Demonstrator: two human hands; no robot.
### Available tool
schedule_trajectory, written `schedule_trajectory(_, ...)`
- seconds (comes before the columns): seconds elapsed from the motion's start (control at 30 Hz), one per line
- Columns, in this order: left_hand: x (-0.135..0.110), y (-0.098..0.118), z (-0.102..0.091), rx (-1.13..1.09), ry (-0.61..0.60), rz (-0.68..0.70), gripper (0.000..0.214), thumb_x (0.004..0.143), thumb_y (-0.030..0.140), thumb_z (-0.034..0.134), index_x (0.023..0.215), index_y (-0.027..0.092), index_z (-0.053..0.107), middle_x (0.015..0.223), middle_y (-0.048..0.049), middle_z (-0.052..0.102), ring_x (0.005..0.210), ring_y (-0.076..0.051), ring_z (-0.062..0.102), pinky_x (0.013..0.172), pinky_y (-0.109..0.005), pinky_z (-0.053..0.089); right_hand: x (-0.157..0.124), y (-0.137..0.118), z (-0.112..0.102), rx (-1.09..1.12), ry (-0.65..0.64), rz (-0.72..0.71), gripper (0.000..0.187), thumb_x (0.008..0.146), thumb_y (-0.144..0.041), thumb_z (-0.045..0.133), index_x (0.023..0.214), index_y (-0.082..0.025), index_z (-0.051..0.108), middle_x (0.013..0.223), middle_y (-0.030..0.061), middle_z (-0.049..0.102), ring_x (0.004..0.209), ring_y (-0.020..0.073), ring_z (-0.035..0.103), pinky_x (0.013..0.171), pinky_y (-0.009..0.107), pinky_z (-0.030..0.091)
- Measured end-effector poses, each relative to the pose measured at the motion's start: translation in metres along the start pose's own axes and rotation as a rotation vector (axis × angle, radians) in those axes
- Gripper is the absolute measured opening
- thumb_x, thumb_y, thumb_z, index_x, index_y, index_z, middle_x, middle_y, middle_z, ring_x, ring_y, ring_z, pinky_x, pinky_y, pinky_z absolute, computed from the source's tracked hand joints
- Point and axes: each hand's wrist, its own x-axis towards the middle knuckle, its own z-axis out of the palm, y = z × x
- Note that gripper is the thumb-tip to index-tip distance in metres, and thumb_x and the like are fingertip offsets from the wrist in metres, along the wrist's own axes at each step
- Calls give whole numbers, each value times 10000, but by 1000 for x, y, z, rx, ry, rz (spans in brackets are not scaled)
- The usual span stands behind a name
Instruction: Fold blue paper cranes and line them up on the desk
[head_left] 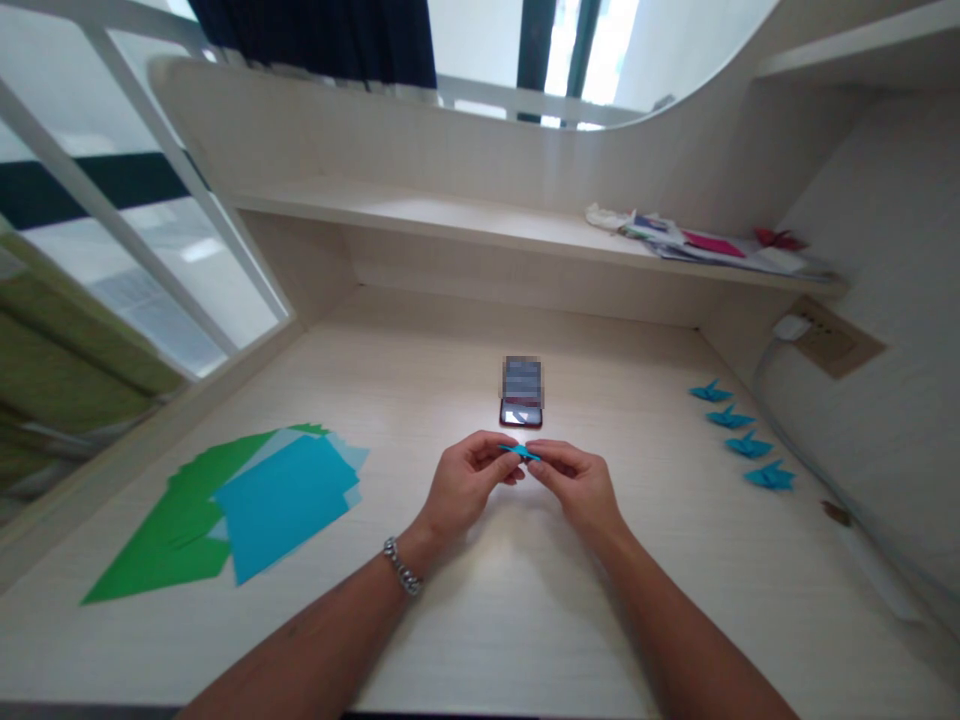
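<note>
Between my two hands is a small piece of folded blue paper (520, 452), held above the desk near its middle. My left hand (466, 480) pinches its left end between thumb and fingers. On the other end, the thumb and fingers of my right hand (576, 478) are closed. My fingers cover much of the paper, so its full shape is hidden. Several folded blue paper cranes (750, 445) stand in a row at the right side of the desk. A phone (521, 392) lies just beyond my hands, its screen blurred.
Blue paper sheets (289, 505) overlap a fan of green sheets (161, 530) on the left. Papers (712, 243) lie on the shelf (450, 220) across the back. A cable (787, 430) runs from the wall socket (836, 335) down the right edge.
</note>
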Motion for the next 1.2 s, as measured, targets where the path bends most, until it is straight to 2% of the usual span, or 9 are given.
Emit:
schedule_trajectory(0.47,-1,1,0,30,7,39,207,786,262,704,935,129,649,754,-36,685,657,-142,642,646,-277,534,0,1,-2,-15,-20,-26,175,744,-296,724,911,-266,766,1038,64,717,1013,242,646,923,398,499)
schedule_trajectory(0.73,-1,-1,-1,-43,-10,24,214,768,206,710,956,131,642,755,-35,685,672,-139,638,660,-267,521,0,2,-2,-4,-20,-40,207,739,-280,734,943,-268,759,1087,71,693,1023,245,640,906,395,515)
schedule_trajectory(0.87,1,-6,-4,-146,-42,-47,190,780,175,669,965,133,651,771,-48,688,698,-146,644,691,-282,525,-2,1,-2,-147,8,-141,191,764,-256,720,950,-273,755,1099,65,678,1028,231,631,918,389,506)
schedule_trajectory(1.0,3,-11,-6,-227,-18,-126,169,780,148,608,940,125,659,810,-68,689,719,-160,646,701,-307,536,-4,-3,-1,-305,24,-288,187,749,-229,740,931,-267,754,1072,62,679,1012,222,632,937,387,493)
schedule_trajectory(1.1,4,-11,-5,-171,13,-114,232,795,180,610,1020,134,644,858,-76,693,715,-164,644,698,-320,542,-5,-8,-1,-321,22,-361,217,706,-240,779,920,-254,750,1067,70,680,1004,232,635,924,385,500)
schedule_trajectory(1.2,3,-8,-3,-60,5,-53,361,794,201,649,1150,158,599,879,-66,697,716,-158,640,691,-299,535,-5,-9,0,-259,14,-349,165,800,-245,686,956,-249,741,1055,76,687,1007,231,635,917,390,502)
